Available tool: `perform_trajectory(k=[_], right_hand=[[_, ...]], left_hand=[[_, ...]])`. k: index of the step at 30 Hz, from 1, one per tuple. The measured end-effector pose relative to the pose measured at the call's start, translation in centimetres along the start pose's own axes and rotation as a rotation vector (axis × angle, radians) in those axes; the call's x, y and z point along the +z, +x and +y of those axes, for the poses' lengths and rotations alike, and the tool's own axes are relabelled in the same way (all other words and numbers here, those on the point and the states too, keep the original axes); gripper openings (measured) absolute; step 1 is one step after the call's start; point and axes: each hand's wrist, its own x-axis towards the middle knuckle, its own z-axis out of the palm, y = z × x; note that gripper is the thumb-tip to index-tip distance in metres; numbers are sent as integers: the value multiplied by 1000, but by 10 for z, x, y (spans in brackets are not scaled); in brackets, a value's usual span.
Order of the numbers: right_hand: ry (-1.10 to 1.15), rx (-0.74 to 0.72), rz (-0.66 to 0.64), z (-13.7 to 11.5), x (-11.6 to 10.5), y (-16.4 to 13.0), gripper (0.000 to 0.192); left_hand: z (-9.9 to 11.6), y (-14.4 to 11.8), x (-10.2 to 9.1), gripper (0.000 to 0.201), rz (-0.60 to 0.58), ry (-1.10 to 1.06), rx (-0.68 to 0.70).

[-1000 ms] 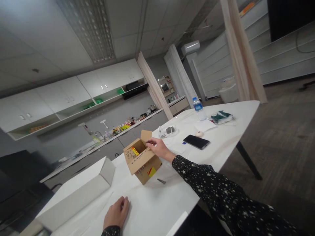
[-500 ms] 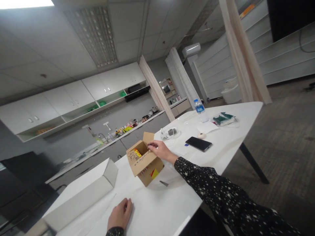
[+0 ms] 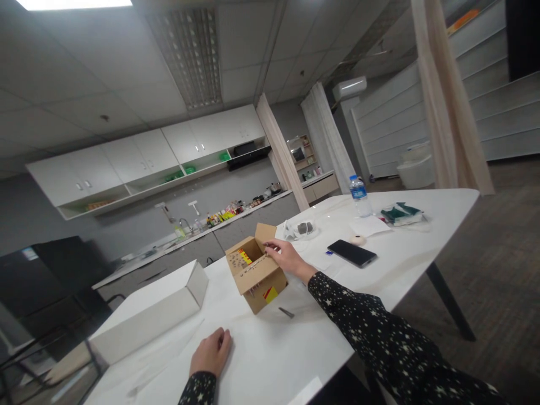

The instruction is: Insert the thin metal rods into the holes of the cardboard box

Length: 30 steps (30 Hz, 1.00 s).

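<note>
- We see a white counter (image 3: 379, 270) carrying everything.
- On it near us: a brown cardboard box (image 3: 257, 274), a long white box (image 3: 152, 312), and a small dark piece (image 3: 287, 312) just beside the cardboard box.
- Farther along we find a black phone (image 3: 351, 253), a water bottle (image 3: 360, 196), a tape roll (image 3: 358, 240) and a green packet (image 3: 403, 214).

No legible txt anywhere. Cardboard box (image 3: 257, 274) has yellow/red labels inside & on its front side, print too small to read. Water bottle (image 3: 360, 196) has a blue label, wording blurred. White box (image 3: 152, 312) is plain, phone (image 3: 351, 253) screen dark.
</note>
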Motion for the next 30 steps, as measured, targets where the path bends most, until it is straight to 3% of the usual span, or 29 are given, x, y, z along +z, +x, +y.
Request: perform_trajectory(k=[11,30], right_hand=[[-139,-88,-108,-11,-2,4,31],[-241,-124,-106,-10,-2,7,25]], left_hand=[[-1,1,-1,34,-36,19,-22],[0,0,0,35,-26,45,-55]])
